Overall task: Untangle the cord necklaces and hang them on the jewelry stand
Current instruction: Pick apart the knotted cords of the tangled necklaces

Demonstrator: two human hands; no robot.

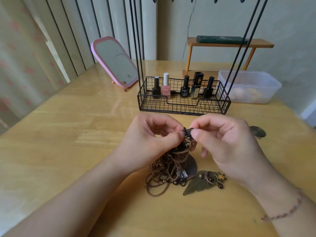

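Cords (168,165) lie in one brown tangle on the table (68,137), rising from the heap straight up to the hands. In the head view, the left hand (150,139) and right hand (222,142) each pinch the dark knotted top of the tangle between thumb and forefinger, fingertips nearly meeting, both equally near. The bundle's long axis runs roughly upright between them, so pulling apart sideways looks like the coming move. How many cords are wound together I cannot tell. One leaf pendant (198,184) lies at the heap's right. The stand (183,100) sits just behind the hands; its wire basket holds five bottles. One mirror (114,62) stands at back left.
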